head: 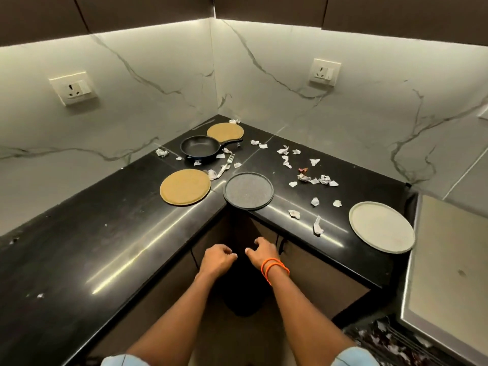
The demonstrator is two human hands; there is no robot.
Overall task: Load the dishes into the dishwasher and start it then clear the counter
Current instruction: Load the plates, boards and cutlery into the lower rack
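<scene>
Both forearms extend forward below the counter edge, in front of the dark cabinet fronts. Left hand (217, 257) and right hand (261, 250) hang side by side, fingers loosely curled, holding nothing; orange bands (274, 268) circle the right wrist. Directly beyond the fingertips, a dark grey plate (248, 191) sits at the inner corner of the black counter (79, 247), its rim overhanging the edge. Beyond and left of the fingers lies a tan plate (185, 187); to their right, a pale grey plate (381, 226). Farther back lie a fork (226, 165), a black pan (200, 149) and a second tan plate (225, 131). Torn paper scraps (303, 178) litter the counter.
</scene>
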